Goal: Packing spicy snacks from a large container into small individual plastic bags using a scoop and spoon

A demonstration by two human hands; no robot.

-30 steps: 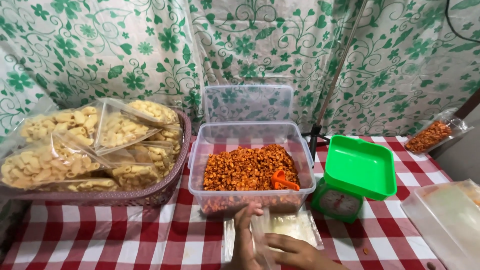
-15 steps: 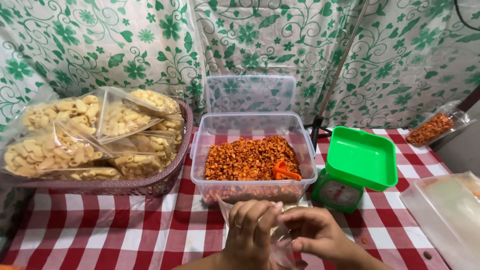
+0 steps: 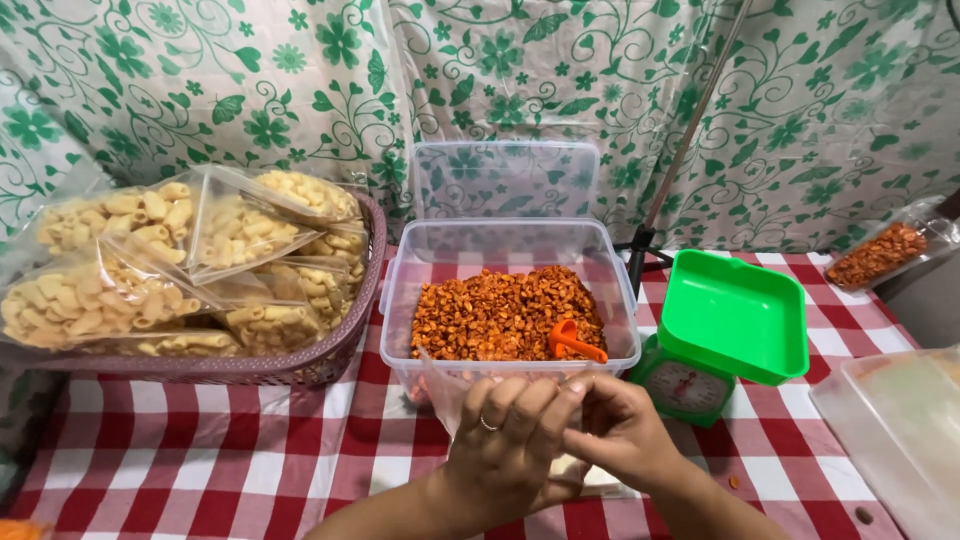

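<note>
Head view over a table (image 3: 200,470) spread with a red-and-white checked cloth. Near the front edge, at its middle: left hand (image 3: 510,440) and right hand (image 3: 625,430) brought together, fingertips of both pinching the mouth of a small clear plastic bag (image 3: 447,392), apparently to work its two thin walls apart; bag lifted off the cloth and held just in front of the clear plastic tub (image 3: 510,300), close enough for filling straight from it. Tub at the table's centre, lid (image 3: 505,180) propped upright behind it against the backdrop, out of reach's way; contents a bed of orange-red spiced snack kernels (image 3: 500,315) with an orange scoop (image 3: 575,342) left lying on top at the right, handle toward the right hand. Just right of the tub: green kitchen scale (image 3: 735,320), dial facing the front edge for reading, pan empty. Along the left edge: purple woven basket (image 3: 300,365) heaped with sealed bags of pale macaroni-shaped snacks (image 3: 150,260), stacked away from the open tub. At the far right corner, one filled bag of the orange-red snack (image 3: 880,255); at the right edge, a clear lidded container (image 3: 900,430), contents indistinct. Behind all, a green floral curtain (image 3: 250,100).
</note>
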